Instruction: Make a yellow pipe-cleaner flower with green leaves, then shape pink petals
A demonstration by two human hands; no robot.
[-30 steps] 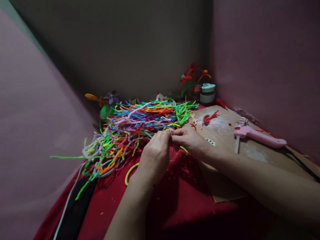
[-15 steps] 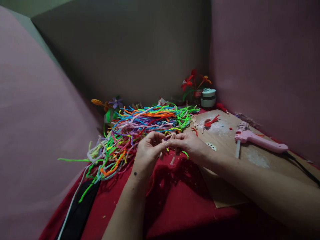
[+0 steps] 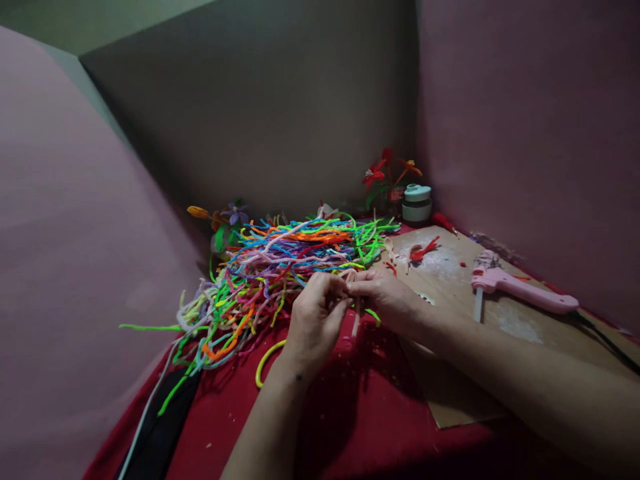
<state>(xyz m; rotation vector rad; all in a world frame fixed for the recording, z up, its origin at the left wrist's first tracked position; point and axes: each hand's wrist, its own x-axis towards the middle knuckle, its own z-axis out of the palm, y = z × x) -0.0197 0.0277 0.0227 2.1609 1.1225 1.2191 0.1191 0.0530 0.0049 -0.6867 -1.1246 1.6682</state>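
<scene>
Left hand (image 3: 315,320) & right hand (image 3: 387,297) both pinch a pale pink pipe cleaner (image 3: 354,312), fingertips touching. Multicolour pipe-cleaner pile (image 3: 280,260) sits just behind, toward the surface's far edge; pink glue gun (image 3: 520,291) near right edge.

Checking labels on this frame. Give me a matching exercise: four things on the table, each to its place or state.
Things:
1. pale pink pipe cleaner
2. glue gun
3. yellow pipe cleaner
4. heap of pipe cleaners

Places or states:
A. lies curved on the red cloth, beside the left wrist
B. pinched between left hand and right hand
C. lies on the brown board, at the right
D. spread over the table beyond the hands

Pairs: 1-B, 2-C, 3-A, 4-D
</scene>
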